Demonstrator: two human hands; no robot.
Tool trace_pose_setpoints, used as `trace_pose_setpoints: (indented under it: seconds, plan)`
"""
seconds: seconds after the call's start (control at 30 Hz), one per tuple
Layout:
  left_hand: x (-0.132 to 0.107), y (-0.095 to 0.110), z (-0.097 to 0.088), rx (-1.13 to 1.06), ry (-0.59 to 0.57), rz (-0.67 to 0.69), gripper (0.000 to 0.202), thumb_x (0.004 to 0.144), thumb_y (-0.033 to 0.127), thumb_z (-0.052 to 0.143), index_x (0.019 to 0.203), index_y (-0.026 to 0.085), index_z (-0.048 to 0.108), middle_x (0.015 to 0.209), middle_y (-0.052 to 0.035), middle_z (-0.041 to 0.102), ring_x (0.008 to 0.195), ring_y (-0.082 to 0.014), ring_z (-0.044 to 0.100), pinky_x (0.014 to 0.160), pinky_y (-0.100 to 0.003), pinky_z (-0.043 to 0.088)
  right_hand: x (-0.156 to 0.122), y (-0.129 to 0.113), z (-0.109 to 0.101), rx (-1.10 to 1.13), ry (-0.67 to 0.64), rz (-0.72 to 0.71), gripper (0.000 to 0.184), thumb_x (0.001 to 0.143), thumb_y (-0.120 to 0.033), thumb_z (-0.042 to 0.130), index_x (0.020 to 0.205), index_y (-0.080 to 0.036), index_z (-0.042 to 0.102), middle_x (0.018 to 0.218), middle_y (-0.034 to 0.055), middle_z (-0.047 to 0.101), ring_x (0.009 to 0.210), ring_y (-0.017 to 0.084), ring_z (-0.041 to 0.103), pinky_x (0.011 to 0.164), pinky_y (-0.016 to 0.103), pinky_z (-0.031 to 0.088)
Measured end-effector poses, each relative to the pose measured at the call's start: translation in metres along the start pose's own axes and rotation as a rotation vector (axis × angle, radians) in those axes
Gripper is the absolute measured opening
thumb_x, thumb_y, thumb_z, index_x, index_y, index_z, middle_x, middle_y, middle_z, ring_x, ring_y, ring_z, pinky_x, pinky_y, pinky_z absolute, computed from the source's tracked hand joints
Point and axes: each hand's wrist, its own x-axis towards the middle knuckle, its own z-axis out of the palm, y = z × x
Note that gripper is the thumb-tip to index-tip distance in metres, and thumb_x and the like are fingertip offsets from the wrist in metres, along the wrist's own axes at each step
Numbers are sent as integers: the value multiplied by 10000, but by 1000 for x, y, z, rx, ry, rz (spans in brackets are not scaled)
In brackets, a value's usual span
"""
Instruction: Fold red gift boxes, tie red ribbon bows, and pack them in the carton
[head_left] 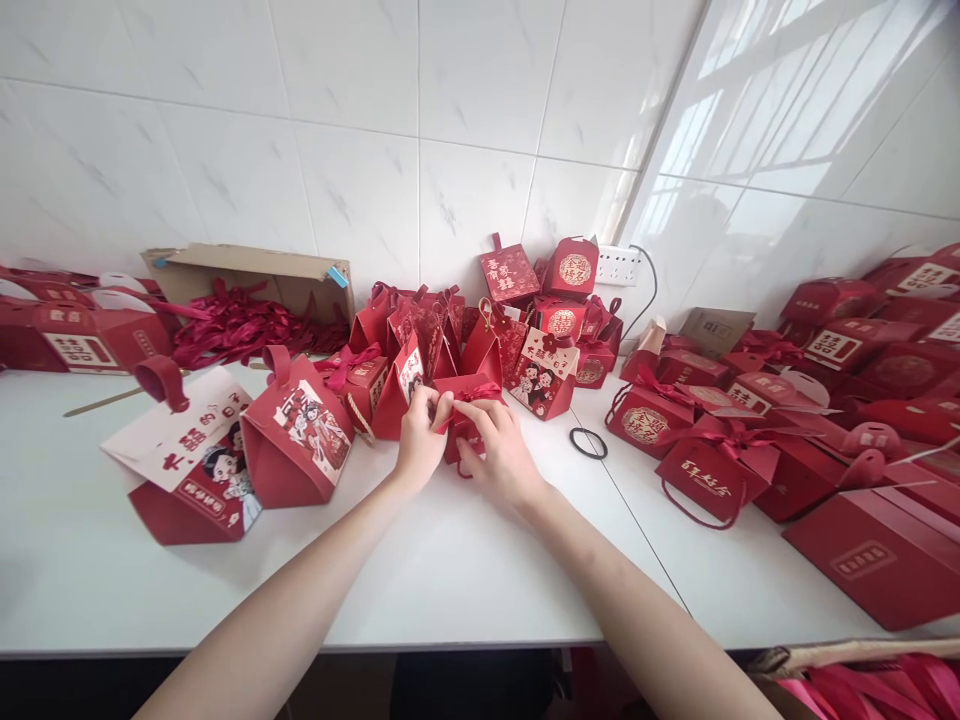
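Note:
Both my hands meet over a small red gift box (466, 400) with a red ribbon bow, standing on the white table (450, 570). My left hand (420, 440) pinches the ribbon at the box's left top. My right hand (499, 450) wraps its fingers on the box's front right side. Right behind the box is a cluster of small red gift bags (435, 340).
Two larger red boxes with cartoon figures (225, 450) lie at the left. A cardboard box of red ribbons (247, 300) sits behind them. A black hair tie (588, 442) lies right of my hands. Several red boxes (787, 430) crowd the right side. A wall socket (619, 265) is on the tiles.

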Motion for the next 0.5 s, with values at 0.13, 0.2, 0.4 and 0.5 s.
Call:
trace_pose_setpoints:
  seconds: [0.13,0.2,0.4,0.5]
  plan:
    - [4,0,0,23,22,-52,278,836,434,446,673,216,388,592,43,459,559,-124,459,566,-243,380,1,-1,-2,-13,26,24,279,827,-148,499,1090,-222,553,974,78,560,911,205,545,857,394,415]
    - [5,-1,0,43,43,-59,270,832,417,451,665,215,389,592,42,459,563,-126,456,581,-249,385,0,-2,-3,-2,45,13,169,829,-164,518,981,-206,579,942,73,562,885,193,548,854,383,408]
    - [10,-7,1,74,111,13,228,828,360,471,663,209,431,701,2,480,705,-157,486,702,-284,419,-4,-3,-3,-1,98,1,68,851,-192,506,864,-205,571,836,55,537,819,182,515,797,367,408]
    - [13,-7,-1,83,139,37,222,826,362,480,671,205,458,762,-20,504,794,-174,499,768,-303,426,-5,-3,-3,17,103,-20,101,864,-178,474,821,-205,561,841,57,529,819,180,495,776,358,408]
